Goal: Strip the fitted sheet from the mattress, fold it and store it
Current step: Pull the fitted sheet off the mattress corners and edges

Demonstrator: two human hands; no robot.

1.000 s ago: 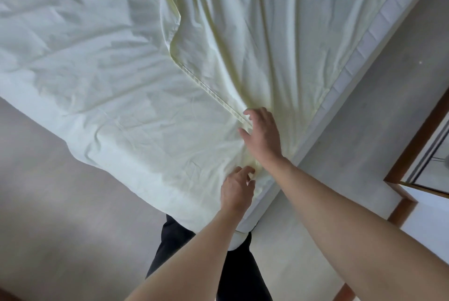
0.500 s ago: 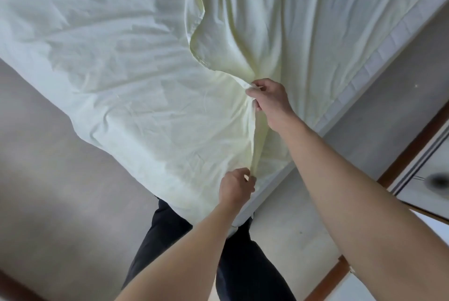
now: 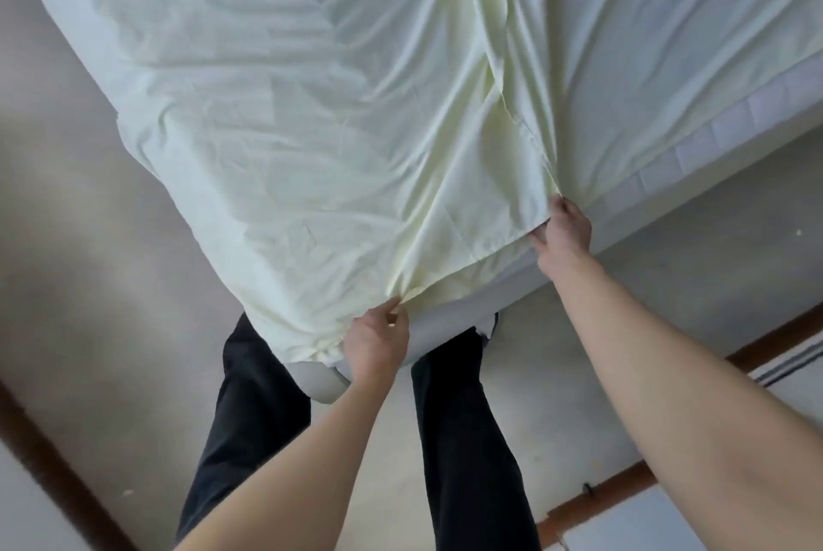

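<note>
We reach both bare forearms forward and down, our left hand pinching the sheet with curled fingers, our right hand farther out, gripping its edge.

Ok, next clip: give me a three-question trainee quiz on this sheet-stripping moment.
1. True or false: both hands grip the sheet.
2. Which hand is farther along the mattress edge from the corner: A left hand, B right hand?
3. Fill in: the quilted mattress side shows bare on the person's ____ side.

Key: 1 true; 2 B; 3 right.
</note>
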